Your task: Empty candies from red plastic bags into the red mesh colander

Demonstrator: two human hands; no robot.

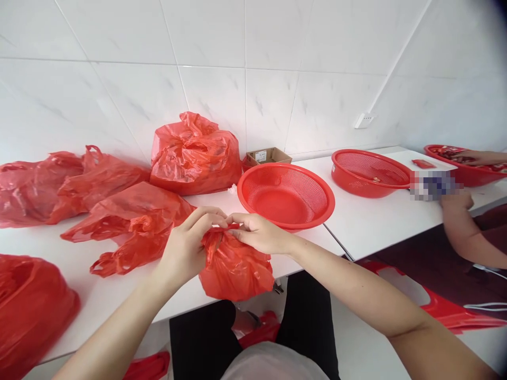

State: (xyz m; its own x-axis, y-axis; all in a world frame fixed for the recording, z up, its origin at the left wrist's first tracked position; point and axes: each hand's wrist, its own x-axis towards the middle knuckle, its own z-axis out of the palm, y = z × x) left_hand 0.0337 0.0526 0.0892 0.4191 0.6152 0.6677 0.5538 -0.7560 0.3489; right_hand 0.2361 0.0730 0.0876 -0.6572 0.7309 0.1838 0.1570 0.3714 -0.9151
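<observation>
Both my hands meet at the gathered top of a red plastic bag [237,272], which bulges at the table's front edge. My left hand [192,240] grips its neck from the left, fingers curled over the top. From the right, my right hand [261,232] pinches the same twisted plastic between thumb and fingers. What the bag contains is hidden. Just beyond my hands stands a red perforated basket [285,208] with nothing visible in it. To the left of my hands lies a crumpled red bag [138,219] with loose handles.
A large full red bag [194,158] stands against the wall beside a small cardboard box [273,155]. More red bags [27,311] are on the left. Right of me, a second basket [368,171] stands near a co-worker's arms [459,221] and another red basin [475,177].
</observation>
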